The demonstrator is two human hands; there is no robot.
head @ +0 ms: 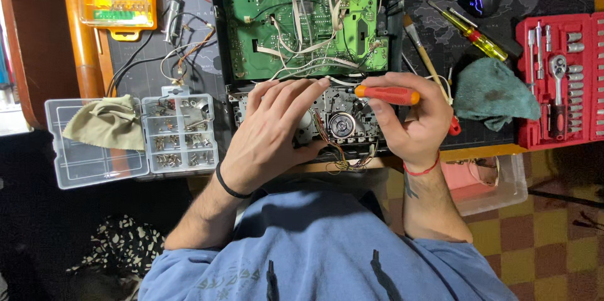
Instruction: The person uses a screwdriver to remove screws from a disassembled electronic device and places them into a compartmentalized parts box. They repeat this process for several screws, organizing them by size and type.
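Gripping the orange-handled screwdriver [387,94], the right hand [412,118] closes firmly around its handle and lays the tool sideways, tip pointing left at the grey metal tape-deck mechanism [340,122]. The left hand [277,128] rests flat on that mechanism, fingers nearly straight, fingertips meeting the tip; it holds nothing. Above sits the green circuit board [302,30], strung with white wires. Judging by this, a screw is being worked; next calls for steady tip seating.

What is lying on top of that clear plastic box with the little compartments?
A crumpled tan cloth lies over the parts box. Small metal bits fill its uncovered right compartments; whatever sits under the cloth is hidden.
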